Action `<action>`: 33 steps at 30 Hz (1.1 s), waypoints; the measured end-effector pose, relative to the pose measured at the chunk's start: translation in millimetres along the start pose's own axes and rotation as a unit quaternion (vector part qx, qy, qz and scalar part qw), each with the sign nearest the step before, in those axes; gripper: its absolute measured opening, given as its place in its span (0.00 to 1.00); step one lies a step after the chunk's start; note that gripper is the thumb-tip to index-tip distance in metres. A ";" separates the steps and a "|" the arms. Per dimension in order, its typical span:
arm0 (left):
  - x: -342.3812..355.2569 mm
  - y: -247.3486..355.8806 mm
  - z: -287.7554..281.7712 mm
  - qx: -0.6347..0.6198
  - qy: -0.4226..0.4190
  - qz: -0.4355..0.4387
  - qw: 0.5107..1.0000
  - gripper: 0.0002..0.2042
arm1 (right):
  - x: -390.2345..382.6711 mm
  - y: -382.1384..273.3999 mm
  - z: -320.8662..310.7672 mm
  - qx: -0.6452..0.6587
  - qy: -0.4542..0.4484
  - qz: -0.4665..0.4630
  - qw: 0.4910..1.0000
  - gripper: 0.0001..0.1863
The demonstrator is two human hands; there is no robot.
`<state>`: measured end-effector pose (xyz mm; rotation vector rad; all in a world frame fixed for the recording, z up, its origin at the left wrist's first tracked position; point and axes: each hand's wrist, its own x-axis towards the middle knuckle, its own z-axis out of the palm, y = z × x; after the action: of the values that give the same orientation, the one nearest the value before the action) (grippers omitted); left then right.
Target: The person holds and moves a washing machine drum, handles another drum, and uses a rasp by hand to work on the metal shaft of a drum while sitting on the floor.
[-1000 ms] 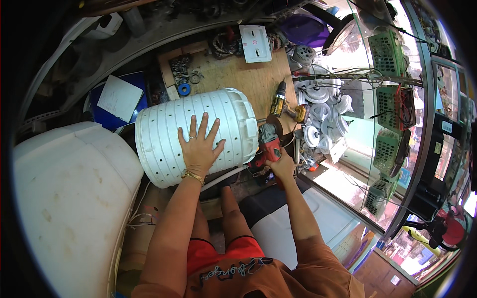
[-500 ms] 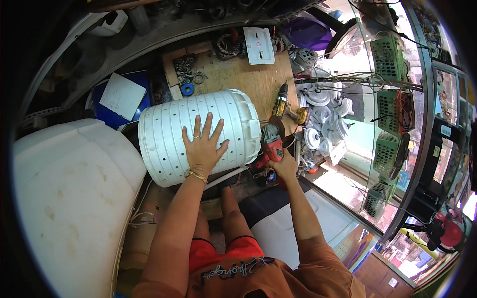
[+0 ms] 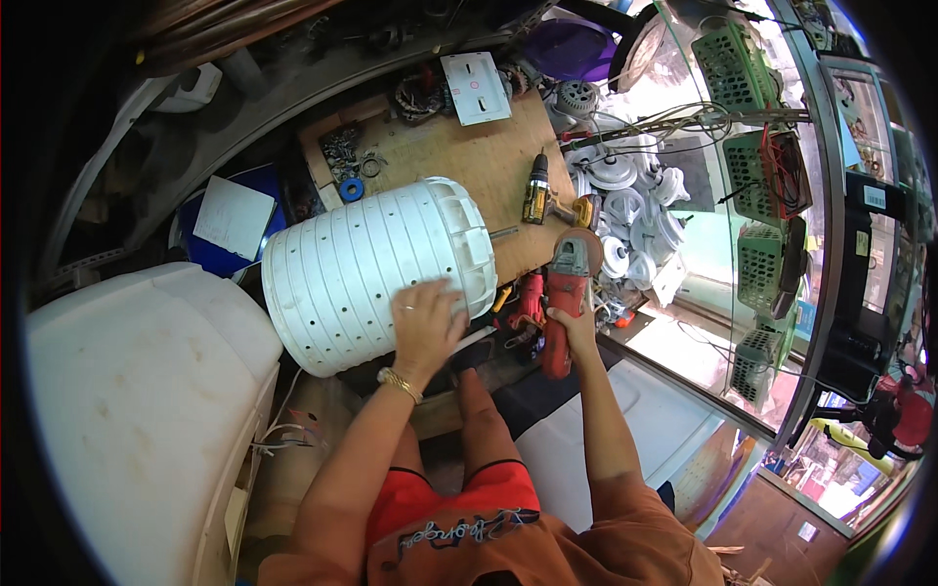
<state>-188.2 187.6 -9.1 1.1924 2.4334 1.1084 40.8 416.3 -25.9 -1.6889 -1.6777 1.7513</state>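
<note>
A white ribbed plastic drum (image 3: 352, 259) lies on its side at the wooden board's front, a metal shaft sticking out of its right end. My left hand (image 3: 425, 332) is over its lower part, fingers bent and smeared by motion; contact is unclear. My right hand (image 3: 576, 332) grips a red angle grinder (image 3: 562, 313), clear of the drum, its disc upward. A black and yellow drill (image 3: 536, 190) lies on the wooden board (image 3: 440, 151). A red tool (image 3: 529, 298) sits below the board's edge.
A white appliance (image 3: 137, 391) stands at left, beside blue paper-topped board (image 3: 225, 220). White pulley-like parts (image 3: 616, 171) crowd the right. Green baskets (image 3: 752, 264) line the glass side. A white plate (image 3: 476, 88) and small metal parts (image 3: 342, 146) lie at the back.
My left hand has left its flat, spread position, moving right and down with fingers bending. My right hand has drawn the grinder rightward, away from the drum's end, uncovering the shaft.
</note>
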 end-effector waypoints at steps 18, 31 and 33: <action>-130.4 188.1 219.4 -0.484 -0.263 -0.296 0.780 0.06 | 5.3 38.7 -138.2 0.348 -0.048 0.170 0.921 0.26; -98.1 205.4 263.5 -0.473 -0.308 -0.121 0.817 0.35 | -0.4 41.8 -163.8 0.195 -0.007 0.063 0.979 0.25; -84.5 234.2 272.6 -0.457 -0.347 -0.162 0.803 0.40 | 1.6 56.3 -172.2 0.158 0.039 0.014 0.987 0.27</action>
<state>135.8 361.3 -43.1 0.6296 1.1965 1.2002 204.0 494.8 -21.0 -1.6200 -1.2693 1.8227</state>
